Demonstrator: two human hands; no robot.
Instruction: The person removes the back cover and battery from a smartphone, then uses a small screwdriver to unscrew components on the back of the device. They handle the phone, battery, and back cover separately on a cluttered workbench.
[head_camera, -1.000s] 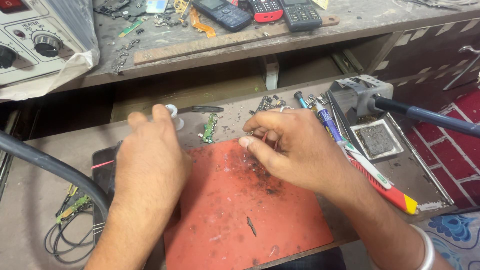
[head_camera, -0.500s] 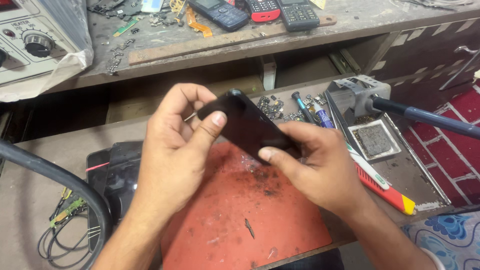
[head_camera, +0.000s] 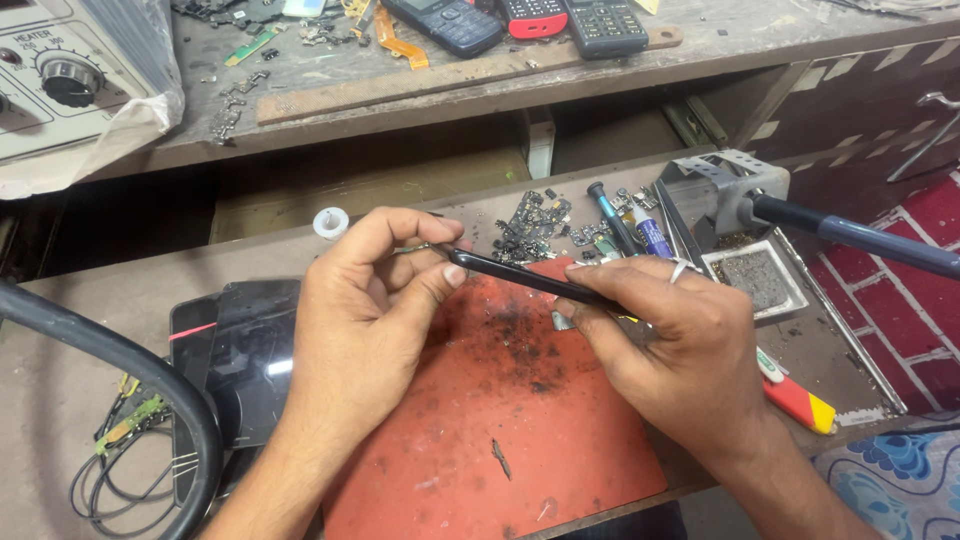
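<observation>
A thin black phone (head_camera: 525, 277) sits edge-on at mid-frame, its long axis running from upper left down to lower right, spanning both hands above the red mat (head_camera: 480, 420). The left hand (head_camera: 365, 310) pinches its upper-left end between thumb and forefinger; the right hand (head_camera: 670, 340) closes its fingers over the lower-right end. The phone looks glossy and rigid; the mat is matte, scuffed and flecked with dark debris.

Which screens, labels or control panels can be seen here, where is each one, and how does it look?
Three keypad phones, top shelf: dark blue, red, black; small screens.
Grey heater-station panel, top left: black round knob, printed labels, plastic wrap.
Glossy black glass screen, lying flat beside left hand.
Slim black phone, edge-on between left hand and right hand; screen not visible.
</observation>
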